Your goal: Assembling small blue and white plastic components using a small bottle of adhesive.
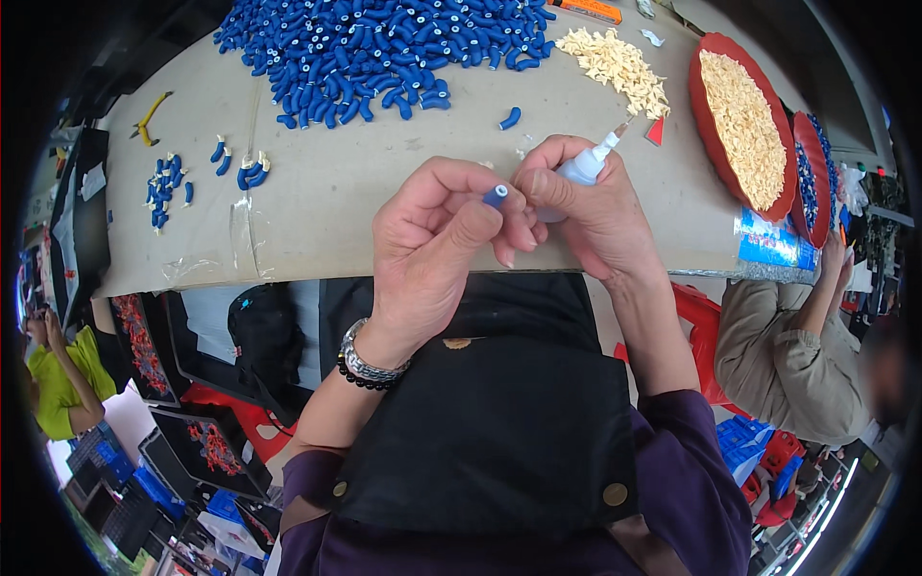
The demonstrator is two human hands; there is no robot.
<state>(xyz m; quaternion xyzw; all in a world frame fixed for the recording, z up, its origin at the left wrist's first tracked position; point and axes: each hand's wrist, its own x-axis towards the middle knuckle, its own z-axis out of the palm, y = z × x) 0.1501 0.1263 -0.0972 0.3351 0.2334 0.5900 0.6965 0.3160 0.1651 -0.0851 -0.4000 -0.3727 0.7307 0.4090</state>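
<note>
My left hand (432,235) is closed, pinching a short blue tube-shaped piece (496,196) between thumb and fingers, its pale round end facing up. Close beside it, my right hand (600,206) wraps round a small white squeeze bottle (582,167) with a thin nozzle that points up and to the right. The two hands nearly meet above the table's front edge. Beyond them lies a single curved blue piece (510,119). A large heap of similar blue pieces (384,53) covers the far middle, and a pile of small cream-coloured pieces (615,69) sits to its right.
A red scalloped tray (707,125) of cream pieces stands on the right, beside another red tray (805,134) with blue pieces. Blue pieces with cream ends (165,190) lie at left, near a yellow tool (147,120). Other people (797,346) sit at both sides.
</note>
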